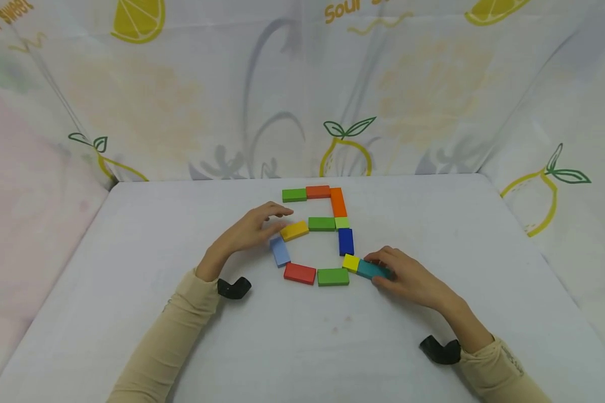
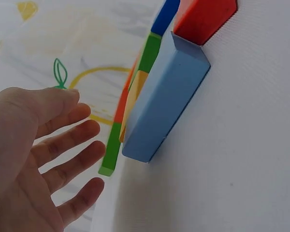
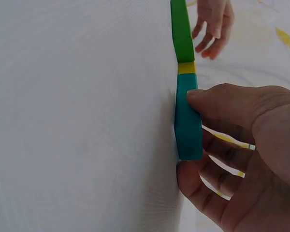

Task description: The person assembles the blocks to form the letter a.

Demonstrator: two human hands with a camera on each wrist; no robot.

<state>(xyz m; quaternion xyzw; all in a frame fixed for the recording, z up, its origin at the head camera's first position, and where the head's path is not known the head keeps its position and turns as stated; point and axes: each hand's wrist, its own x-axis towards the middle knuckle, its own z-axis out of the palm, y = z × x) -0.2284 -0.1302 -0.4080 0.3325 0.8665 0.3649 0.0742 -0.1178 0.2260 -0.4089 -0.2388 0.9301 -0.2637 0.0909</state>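
Note:
My right hand [image 1: 410, 277] holds a teal block [image 1: 373, 270] lying on the table, thumb on the near side and fingers around the far side and end. In the right wrist view, the thumb presses on the teal block [image 3: 188, 121]. A small yellow block [image 1: 351, 263] adjoins its left end. Beside the yellow-orange block [image 1: 295, 230] my left hand [image 1: 252, 226] hovers with loosely spread fingers. The left wrist view shows nothing in that hand [image 2: 43, 150], and the light blue block [image 2: 166, 96] stands apart from it.
A red block [image 1: 299, 273] and a green block [image 1: 333, 277] form the near row. Dark blue [image 1: 346, 242], light green [image 1: 342, 223] and orange [image 1: 338, 202] blocks line the right side. Another green block [image 1: 322, 224] crosses the middle. A lemon-print cloth [image 1: 292, 84] hangs behind the white table [image 1: 433, 207].

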